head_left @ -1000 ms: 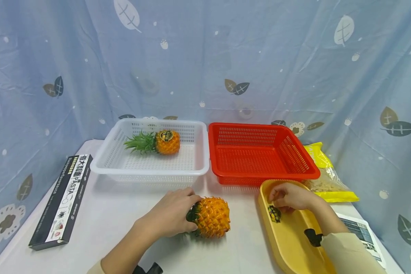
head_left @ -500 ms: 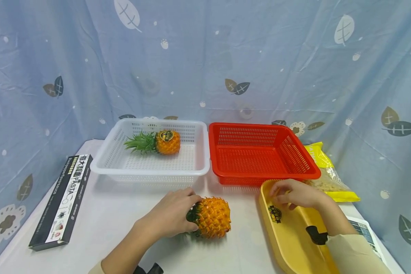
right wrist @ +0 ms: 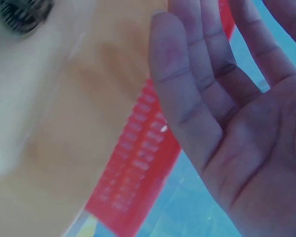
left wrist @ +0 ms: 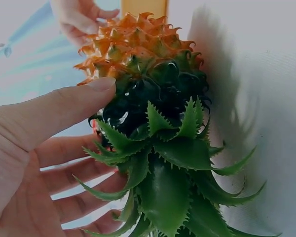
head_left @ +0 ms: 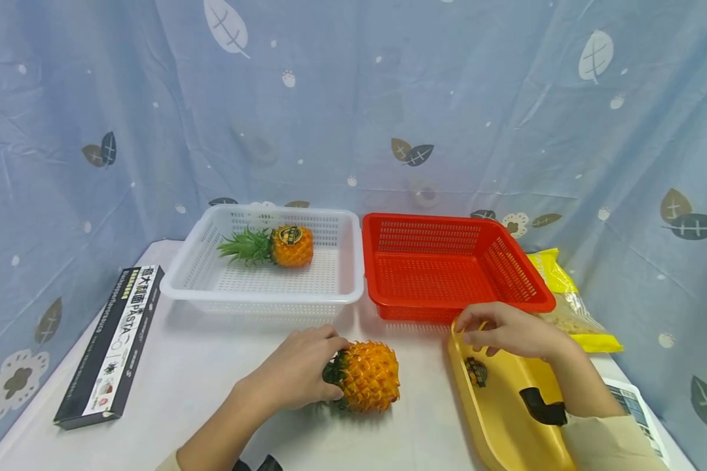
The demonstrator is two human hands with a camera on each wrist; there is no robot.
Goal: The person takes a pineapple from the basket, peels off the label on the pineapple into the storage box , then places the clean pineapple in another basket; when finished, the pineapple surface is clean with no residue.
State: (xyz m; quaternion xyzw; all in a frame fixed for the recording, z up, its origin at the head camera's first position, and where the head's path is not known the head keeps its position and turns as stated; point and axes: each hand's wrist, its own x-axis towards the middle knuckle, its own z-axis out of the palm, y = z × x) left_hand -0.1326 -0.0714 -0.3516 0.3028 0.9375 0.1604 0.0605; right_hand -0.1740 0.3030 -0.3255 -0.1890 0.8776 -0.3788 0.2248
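Observation:
My left hand (head_left: pixel 303 369) grips an orange toy pineapple (head_left: pixel 370 376) on its side on the table. In the left wrist view the thumb presses the dark green base of the pineapple (left wrist: pixel 143 94), and the fingers reach round behind its spiky green leaves (left wrist: pixel 170 192). My right hand (head_left: pixel 509 330) hovers at the far end of a yellow tub (head_left: pixel 524 418), fingers loosely bent. The right wrist view shows its palm with nothing in it. A black-and-yellow round sticker (head_left: pixel 476 371) is on the tub's inner left side, just below that hand.
Behind stand a white basket (head_left: pixel 259 297) holding another pineapple (head_left: pixel 291 247) and a red basket (head_left: pixel 459 311). A pasta box (head_left: pixel 108 347) lies at left. At right are a yellow bag (head_left: pixel 592 341) and a printed card (head_left: pixel 636 412). A patterned curtain (head_left: pixel 330 98) closes off the back.
My right hand has risen away from the sticker toward the tub's far rim, and its fingers have loosened. The left hand keeps its hold on the pineapple. The head view has shifted slightly.

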